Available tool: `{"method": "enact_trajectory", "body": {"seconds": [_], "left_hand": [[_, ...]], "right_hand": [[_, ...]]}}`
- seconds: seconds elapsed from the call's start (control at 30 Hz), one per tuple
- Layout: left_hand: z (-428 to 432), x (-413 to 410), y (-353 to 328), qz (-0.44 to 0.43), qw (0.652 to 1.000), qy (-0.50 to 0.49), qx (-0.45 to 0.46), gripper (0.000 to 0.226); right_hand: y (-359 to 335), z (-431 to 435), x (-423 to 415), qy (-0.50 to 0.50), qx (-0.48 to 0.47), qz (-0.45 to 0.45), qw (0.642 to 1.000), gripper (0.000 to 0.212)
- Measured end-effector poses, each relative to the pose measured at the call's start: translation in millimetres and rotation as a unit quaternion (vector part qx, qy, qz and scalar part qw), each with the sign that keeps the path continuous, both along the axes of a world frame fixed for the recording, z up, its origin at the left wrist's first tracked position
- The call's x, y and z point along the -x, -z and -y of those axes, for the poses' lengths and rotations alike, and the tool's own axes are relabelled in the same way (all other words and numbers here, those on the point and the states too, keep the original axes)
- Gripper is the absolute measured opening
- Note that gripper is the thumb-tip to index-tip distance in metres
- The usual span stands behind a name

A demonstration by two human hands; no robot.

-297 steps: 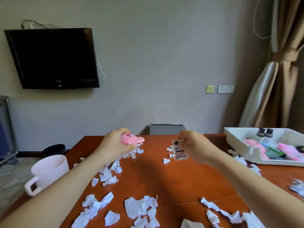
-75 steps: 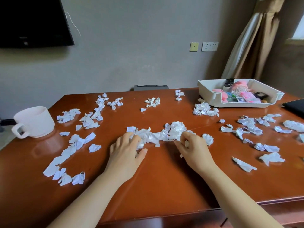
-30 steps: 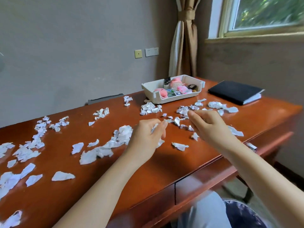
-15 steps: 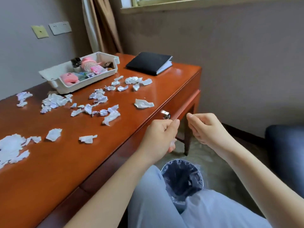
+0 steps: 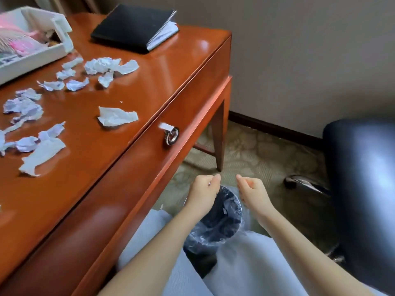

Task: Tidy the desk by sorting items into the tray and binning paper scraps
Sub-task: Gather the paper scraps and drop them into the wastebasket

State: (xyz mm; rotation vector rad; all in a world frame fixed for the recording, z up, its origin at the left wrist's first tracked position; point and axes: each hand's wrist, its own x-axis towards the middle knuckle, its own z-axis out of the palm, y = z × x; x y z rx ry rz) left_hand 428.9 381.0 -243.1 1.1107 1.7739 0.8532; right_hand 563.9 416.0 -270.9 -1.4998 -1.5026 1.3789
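My left hand (image 5: 204,191) is a closed fist over the black bin (image 5: 240,212), which has a clear liner and stands on the floor between my knees. A tiny bit of paper shows at the fist's knuckles. My right hand (image 5: 252,192) hovers beside it over the bin's right rim, fingers curled, with no paper visible in it. A small scrap (image 5: 224,211) lies inside the bin. Several white paper scraps (image 5: 117,118) are scattered on the wooden desk (image 5: 149,82). The white tray (image 5: 62,28), at the top left, holds pink items.
A black notebook (image 5: 132,26) lies at the desk's far corner. The drawer front carries a metal knob (image 5: 172,135) with a paper strip (image 5: 165,126) caught on it. A dark padded chair (image 5: 363,178) stands on the right on patterned carpet. The desk leg (image 5: 220,135) is beyond the bin.
Both hands have left the desk, swung right and dropped down over the bin. My view has tilted down and to the right, so most of the desk is out of frame.
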Motion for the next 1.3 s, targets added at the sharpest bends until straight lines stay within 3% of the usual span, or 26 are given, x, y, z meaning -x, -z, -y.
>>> {"method": "enact_trajectory", "body": {"seconds": [0.13,0.27,0.4,0.53,0.7,0.83,0.93,1.03,1.17,1.3], "left_hand": [[-11,0,34,-0.038,0.998,-0.035,0.046,0.044],[-22,3,59,-0.100,0.989,0.023,0.103,0.035],[-31,8,85,-0.089,0.977,0.094,0.168,0.017],[-35,13,108,-0.085,0.974,0.129,0.166,0.004],[-29,23,127,-0.194,0.932,0.213,0.221,0.051],[-21,25,121,-0.248,0.902,0.269,0.228,0.060],[-17,23,105,-0.314,0.876,0.306,0.202,0.059],[-10,21,81,-0.375,0.857,0.321,0.151,0.058],[1,20,40,-0.417,0.845,0.325,0.083,0.058],[7,24,-12,-0.448,0.836,0.314,0.030,0.059]], "right_hand": [[41,-2,16,0.035,0.043,0.025,0.998,0.048],[68,-10,34,0.032,0.084,0.064,0.994,0.048],[90,-18,47,0.007,0.099,0.117,0.988,0.043],[109,-23,59,-0.001,0.118,0.146,0.982,0.039],[118,-24,63,-0.031,0.160,0.120,0.979,0.024],[111,-24,56,-0.080,0.152,0.164,0.971,0.035],[101,-23,45,-0.159,0.089,0.255,0.950,0.041],[83,-25,34,-0.245,-0.036,0.370,0.895,0.042],[44,-30,20,-0.283,-0.139,0.427,0.847,0.044],[-2,-31,13,-0.288,-0.195,0.440,0.828,0.049]]}}
